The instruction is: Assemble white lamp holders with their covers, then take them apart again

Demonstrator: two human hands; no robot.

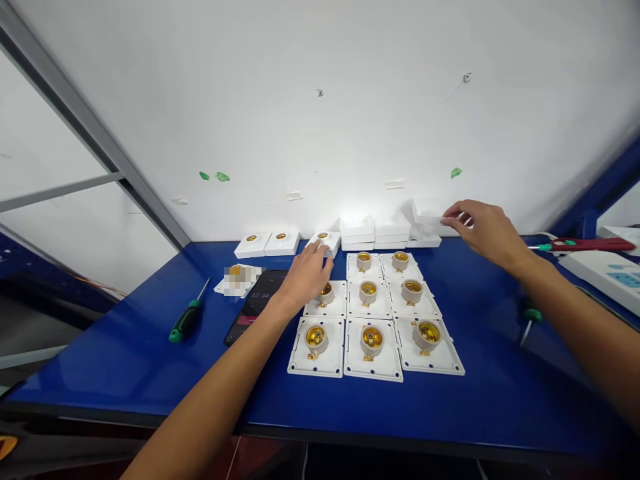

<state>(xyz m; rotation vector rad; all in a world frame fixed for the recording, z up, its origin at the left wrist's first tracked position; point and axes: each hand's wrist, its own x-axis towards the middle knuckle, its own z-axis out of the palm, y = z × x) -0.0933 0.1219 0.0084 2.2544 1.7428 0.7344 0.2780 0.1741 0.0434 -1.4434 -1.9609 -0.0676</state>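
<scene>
My left hand [307,272] reaches to the back of the blue table, its fingers curled on the front of a white square lamp holder [334,239] with a brass socket. Part of that lamp holder is hidden by the fingers. My right hand [483,230] pinches the corner of a white square cover [425,211], tilted above another cover [424,242]. Stacked white covers [357,230] stand between the hands. In front lie several square base plates with round brass-lined sockets [371,340], laid out in rows. The left forearm passes beside them.
Two closed lamp holders [281,244] sit at the back left. Nearer are a phone [257,300] and a plate with a blurred patch [239,280]. Green-handled screwdrivers [187,321] lie on both sides. A red-handled tool [595,245] and a power strip [603,273] are at right.
</scene>
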